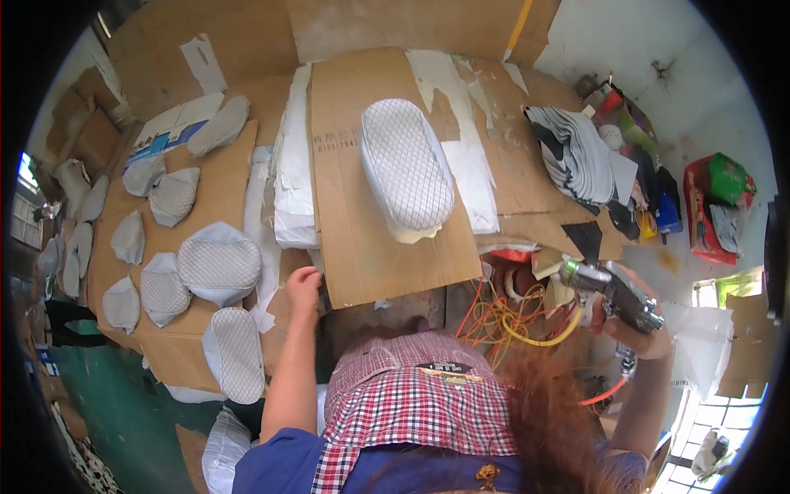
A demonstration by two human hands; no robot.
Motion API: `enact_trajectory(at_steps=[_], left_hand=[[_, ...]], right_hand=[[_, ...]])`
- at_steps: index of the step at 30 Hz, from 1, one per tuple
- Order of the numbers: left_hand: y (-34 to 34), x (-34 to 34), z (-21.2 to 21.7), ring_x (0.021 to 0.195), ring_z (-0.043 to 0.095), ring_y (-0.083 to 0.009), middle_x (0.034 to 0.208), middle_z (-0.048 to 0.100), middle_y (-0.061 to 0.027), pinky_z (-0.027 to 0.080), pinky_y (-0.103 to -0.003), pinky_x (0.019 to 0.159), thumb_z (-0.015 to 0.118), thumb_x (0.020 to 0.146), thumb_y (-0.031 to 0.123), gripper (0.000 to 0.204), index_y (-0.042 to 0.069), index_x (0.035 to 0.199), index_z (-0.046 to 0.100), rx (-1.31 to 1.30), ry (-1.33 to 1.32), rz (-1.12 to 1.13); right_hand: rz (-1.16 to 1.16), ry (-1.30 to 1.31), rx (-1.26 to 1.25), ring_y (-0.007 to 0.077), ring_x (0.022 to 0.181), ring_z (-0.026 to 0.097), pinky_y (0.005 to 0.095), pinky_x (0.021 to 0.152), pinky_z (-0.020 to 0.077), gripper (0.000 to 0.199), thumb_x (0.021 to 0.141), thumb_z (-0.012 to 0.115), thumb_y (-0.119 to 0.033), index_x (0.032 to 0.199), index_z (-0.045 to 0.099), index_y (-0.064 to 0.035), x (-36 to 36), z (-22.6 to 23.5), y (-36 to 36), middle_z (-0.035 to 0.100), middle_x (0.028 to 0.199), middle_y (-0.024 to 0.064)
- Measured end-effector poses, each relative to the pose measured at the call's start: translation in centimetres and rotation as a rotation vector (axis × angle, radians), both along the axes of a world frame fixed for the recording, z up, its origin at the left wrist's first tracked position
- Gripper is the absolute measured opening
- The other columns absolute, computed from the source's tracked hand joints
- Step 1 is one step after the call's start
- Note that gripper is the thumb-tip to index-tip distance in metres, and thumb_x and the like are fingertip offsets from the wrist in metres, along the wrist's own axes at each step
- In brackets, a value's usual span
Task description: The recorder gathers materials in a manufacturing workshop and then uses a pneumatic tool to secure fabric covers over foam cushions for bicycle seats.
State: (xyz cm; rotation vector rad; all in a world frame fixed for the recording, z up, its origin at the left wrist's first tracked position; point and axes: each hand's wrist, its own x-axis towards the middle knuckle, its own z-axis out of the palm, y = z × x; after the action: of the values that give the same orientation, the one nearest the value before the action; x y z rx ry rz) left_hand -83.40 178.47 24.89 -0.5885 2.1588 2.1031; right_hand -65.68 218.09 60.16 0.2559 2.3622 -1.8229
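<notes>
Closest to the camera, the person's own body fills the bottom of the view. A red and white checked cloth and reddish hair cover the lap and hide the near edge of the table. The blue sleeve is cut off by the bottom edge.

The left arm comes up from below, bare and almost straight. The left hand rests on the edge of a big cardboard sheet. Its fingers are curled down on the cardboard, but it is hard to see if they grip the edge or only press on it.

The right arm bends up at the right side. The right hand is wrapped tight around a metal spray gun. The gun points left, out past the table's right end. An orange hose hangs under the hand, and a tangle of orange and yellow cords lies beside the gun. Where the cords end is hidden.

Farther out, in the middle of the cardboard sheet, lies a white seat cushion with a criss-cross pattern. Neither hand touches it.

To the left, more grey quilted pads lie spread on the brown table. Far right, a stack of black and white cut pieces sits near a messy pile of things too small to make out.
</notes>
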Motion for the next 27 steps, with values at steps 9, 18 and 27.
enact_trajectory(at_steps=[9,18,27], left_hand=[[17.5,-2.7,6.2,0.072,0.052,-0.0144,0.086,0.057,-0.0028,0.034,-0.032,0.071,0.061,0.069,0.013,0.028,0.007,0.095,0.051,0.531,-0.414,-0.017],[20.3,-3.7,5.0,0.079,0.052,-0.019,0.089,0.056,-0.0028,0.029,-0.041,0.078,0.059,0.071,0.017,0.025,0.011,0.093,0.051,0.556,-0.378,0.151],[20.7,-3.6,6.6,0.06,0.051,-0.0127,0.07,0.054,0.001,0.034,-0.028,0.056,0.063,0.068,0.012,0.016,0.012,0.078,0.051,0.422,-0.297,0.212]], right_hand=[[-0.039,0.19,-0.02,0.0132,0.065,0.054,0.0235,0.057,0.044,0.065,0.066,0.064,-0.006,0.123,0.035,-0.0003,-2.9,-1.9,3.1,0.055,0.078,0.0069],[-0.051,0.252,-0.171,0.014,0.063,0.054,0.0249,0.057,0.0451,0.063,0.067,0.064,-0.009,0.122,0.036,0.0006,-7.3,-2.1,3.6,0.054,0.074,0.009],[0.137,0.175,-0.1,0.0135,0.067,0.054,0.0245,0.061,0.0454,0.064,0.069,0.065,-0.008,0.123,0.034,0.0011,-6.8,-3.0,8.0,0.054,0.076,0.0069]])
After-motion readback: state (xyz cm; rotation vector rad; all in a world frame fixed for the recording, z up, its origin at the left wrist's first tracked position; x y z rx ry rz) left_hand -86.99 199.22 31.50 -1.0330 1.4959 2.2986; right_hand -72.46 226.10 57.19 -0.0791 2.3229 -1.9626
